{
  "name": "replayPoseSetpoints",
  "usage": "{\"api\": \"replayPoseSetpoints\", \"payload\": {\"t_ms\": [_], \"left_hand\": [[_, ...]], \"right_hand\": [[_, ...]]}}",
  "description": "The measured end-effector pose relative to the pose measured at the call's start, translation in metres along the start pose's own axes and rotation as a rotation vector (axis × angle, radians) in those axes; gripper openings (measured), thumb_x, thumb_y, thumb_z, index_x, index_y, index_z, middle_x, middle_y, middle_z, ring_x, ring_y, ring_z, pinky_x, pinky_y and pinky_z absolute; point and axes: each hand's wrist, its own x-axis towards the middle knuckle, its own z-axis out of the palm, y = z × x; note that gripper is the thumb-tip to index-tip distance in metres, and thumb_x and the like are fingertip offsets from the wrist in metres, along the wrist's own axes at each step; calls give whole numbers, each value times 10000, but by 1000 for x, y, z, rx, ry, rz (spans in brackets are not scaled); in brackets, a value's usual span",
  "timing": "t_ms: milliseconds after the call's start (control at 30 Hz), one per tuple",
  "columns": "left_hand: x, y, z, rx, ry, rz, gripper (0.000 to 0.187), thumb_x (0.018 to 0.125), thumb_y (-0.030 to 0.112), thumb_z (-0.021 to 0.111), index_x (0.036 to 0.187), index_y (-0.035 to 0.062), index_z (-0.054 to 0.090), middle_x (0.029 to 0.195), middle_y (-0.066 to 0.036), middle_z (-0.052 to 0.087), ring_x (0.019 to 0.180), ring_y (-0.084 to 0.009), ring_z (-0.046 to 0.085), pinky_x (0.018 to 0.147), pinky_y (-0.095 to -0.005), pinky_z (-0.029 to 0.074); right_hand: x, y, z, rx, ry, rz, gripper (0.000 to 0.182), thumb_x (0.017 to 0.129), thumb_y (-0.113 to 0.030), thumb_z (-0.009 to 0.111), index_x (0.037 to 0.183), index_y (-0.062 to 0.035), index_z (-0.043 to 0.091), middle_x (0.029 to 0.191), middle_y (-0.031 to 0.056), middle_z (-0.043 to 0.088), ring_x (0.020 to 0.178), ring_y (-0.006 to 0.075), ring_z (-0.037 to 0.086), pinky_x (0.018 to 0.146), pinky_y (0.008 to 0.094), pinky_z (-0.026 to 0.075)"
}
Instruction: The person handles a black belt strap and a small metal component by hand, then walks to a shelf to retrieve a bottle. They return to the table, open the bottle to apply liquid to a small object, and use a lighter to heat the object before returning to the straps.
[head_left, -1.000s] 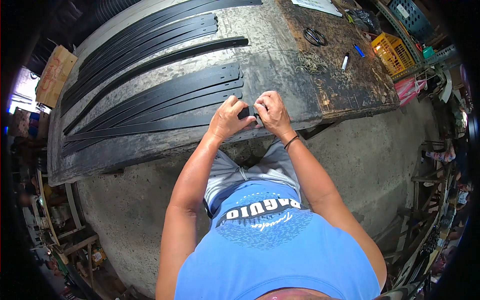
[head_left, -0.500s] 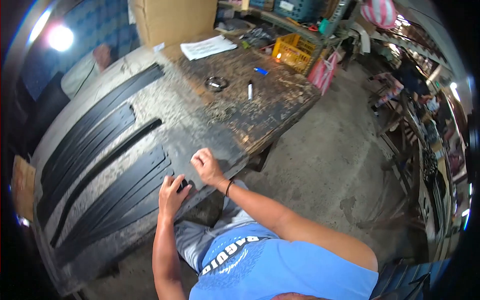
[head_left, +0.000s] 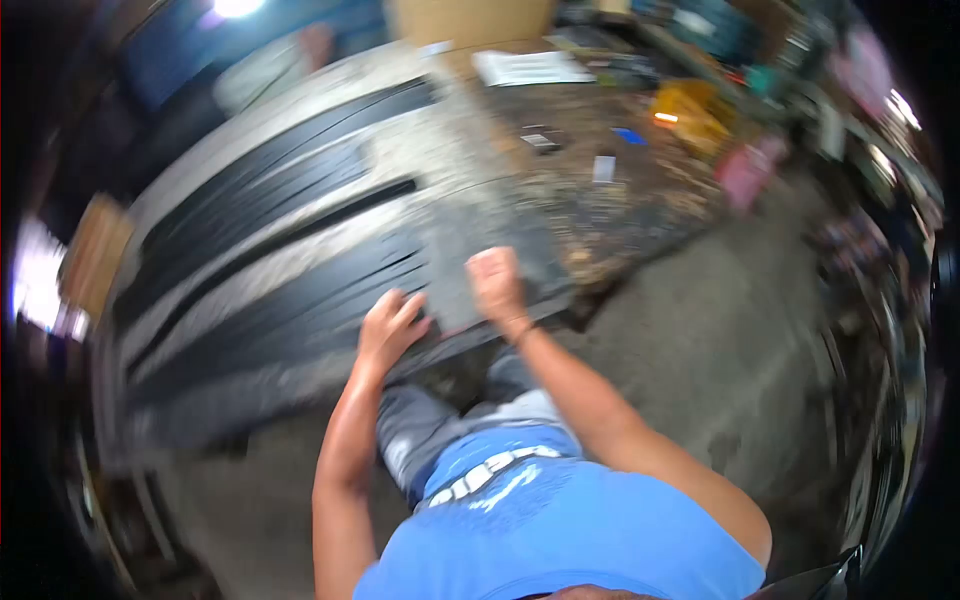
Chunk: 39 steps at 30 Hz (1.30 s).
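Note:
My left hand (head_left: pixel 389 328) is over the near edge of the worktable (head_left: pixel 450 205), beside the right ends of the nearest black strips (head_left: pixel 330 300). Its fingers are curled round a small dark thing, too blurred to name. My right hand (head_left: pixel 495 285) rests to the right on the dark bare part of the tabletop, fingers folded in; whether anything is inside cannot be seen. Farther back lie a single narrow black strip (head_left: pixel 290 233) and two more groups of long black strips (head_left: pixel 270 190), (head_left: pixel 330 125). Motion blurs the whole view.
On the brown board (head_left: pixel 600 220) at the right are white papers (head_left: pixel 533 68), a dark ring-like item (head_left: pixel 541 139), a small white item (head_left: pixel 604 168) and a blue item (head_left: pixel 628 136). Behind stand a cardboard box (head_left: pixel 470 20) and a yellow basket (head_left: pixel 692 112).
The camera view has turned, so the table and both hands appear shifted right. Both hands keep nearly the same place by the table's near edge, and the strips lie as before.

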Motion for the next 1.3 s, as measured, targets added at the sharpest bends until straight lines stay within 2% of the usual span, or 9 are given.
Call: {"api": "replayPoseSetpoints", "payload": {"t_ms": [200, 300, 500, 600, 767, 900, 1033, 1100, 1300], "left_hand": [[-3, -55, -36, 251, 94, 116, 369, 757, 319, 773, 1050, 148, 630, 813, -63, 519, 704, -235, 568, 594, -359, 501], [10, -66, -38, 323, 242, 156, 343, 772, 367, 746, 1012, 176, 593, 802, -46, 485, 677, -225, 569, 573, -351, 496], [38, -76, -14, 302, 238, 191, 363, 717, 351, 753, 958, 179, 543, 814, -39, 458, 731, -215, 569, 650, -342, 508], [36, -80, -10, 179, 161, 125, 351, 742, 367, 741, 938, 153, 544, 853, -64, 526, 797, -254, 597, 697, -370, 526], [39, -80, -5, 162, 109, -42, 337, 719, 245, 786, 1002, 164, 622, 878, -56, 574, 799, -264, 614, 667, -379, 539], [44, -91, 14, 163, 66, -48, 377, 708, 278, 808, 1015, 154, 626, 895, -52, 568, 754, -252, 613, 633, -372, 526], [56, -90, 15, 83, -79, -48, 539, 721, 383, 801, 1178, 160, 623, 1027, -92, 579, 964, -297, 579, 836, -427, 481], [64, -95, 14, 38, -100, -137, 741, 771, 462, 754, 1392, 155, 488, 1266, -184, 526, 1174, -366, 506, 1007, -453, 405], [92, -166, 25, 325, 53, -321, 651, 818, 252, 720, 1367, 28, 452, 1338, -231, 488, 1224, -392, 490, 1007, -449, 423]], "right_hand": [[7, 31, 6, -3, -40, -66, 127, 922, -160, 609, 887, -39, 619, 926, 101, 552, 926, 258, 546, 865, 374, 441], [8, 39, 9, 146, -58, -19, 102, 963, -125, 580, 954, -25, 595, 1027, 61, 490, 819, 129, 555, 620, 236, 541], [9, 43, 2, 217, -55, 104, 116, 990, -118, 532, 989, -5, 559, 1037, 41, 466, 792, 116, 563, 682, 260, 529], [7, 48, 4, 309, -45, 237, 112, 986, -139, 555, 1015, -32, 567, 1020, 45, 550, 826, 127, 596, 696, 263, 547], [0, 23, 2, 264, -41, 146, 86, 947, -106, 596, 999, -37, 597, 983, 56, 527, 767, 127, 596, 696, 270, 549], [1, 25, 6, 302, -31, 144, 66, 928, -60, 604, 982, -24, 591, 947, 39, 542, 720, 97, 584, 653, 241, 509], [2, 21, 5, 410, -62, 206, 48, 932, -62, 602, 972, -36, 595, 856, 5, 587, 696, 71, 573, 633, 228, 488], [2, 16, 6, 379, -40, 232, 50, 934, -65, 602, 976, -39, 598, 824, -9, 597, 679, 61, 567, 627, 226, 485], [1, 17, 5, 361, -74, 212, 48, 947, -88, 597, 966, -44, 595, 828, -16, 587, 682, 58, 559, 625, 219, 473]]}}
